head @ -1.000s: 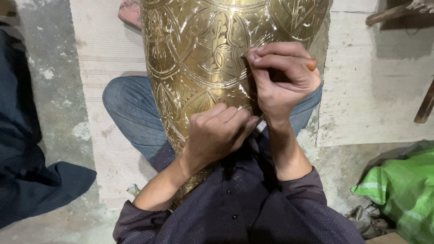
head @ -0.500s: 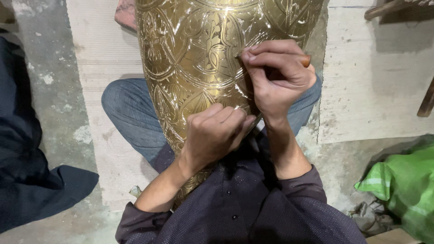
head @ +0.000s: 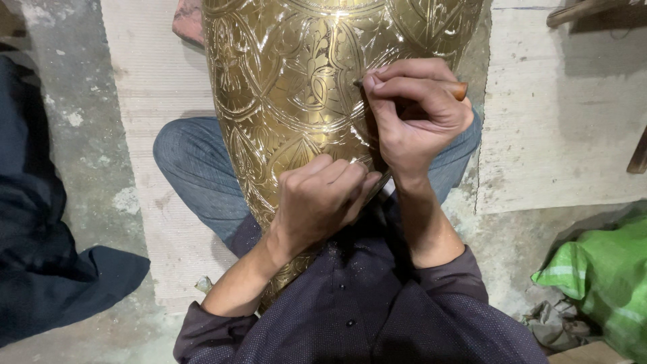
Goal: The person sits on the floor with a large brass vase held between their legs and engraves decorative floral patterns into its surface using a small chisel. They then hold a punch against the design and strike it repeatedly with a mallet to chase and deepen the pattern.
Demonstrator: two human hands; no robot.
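floor (head: 81,135): bare grey concrete, pale mat (head: 155,222) under the person, second pale sheet at 3 o'clock.
cloth (head: 40,269): dark blue heap, 9 o'clock edge, well apart from the work.
knee (head: 195,168): jeans, left leg, just beside the vase at its 8 o'clock.
vase (head: 296,87): big brass body, engraved all over with floral and arch bands, fills 12 o'clock, lies propped on the lap, lower end runs under the hands toward the shirt (head: 364,317).
left hand (head: 323,202): at 6 o'clock of the vase, curled into a fist pressed on the brass; a thin metal rod shows at its knuckles, cannot tell if it grips it or just braces.
tool (head: 458,89): slim engraving point with reddish wood butt; tip touches the brass at centre.
right hand (head: 414,111): at 2 o'clock of left hand, fingers pinched tight round the tool, heel resting against the vase.
vase vs grip: neither hand holds the vase; it sits between the legs, both hands on its upper face.
handling: looks heavy, rigid, slick polished metal, rounded so likely to roll; surface scratches easily. Best taken with two hands round the belly or at the rim, not one-handed.
bag (head: 606,283): green woven sack, 4 o'clock corner, scraps beside it.
wood (head: 586,10): stick ends at 1 o'clock edge.
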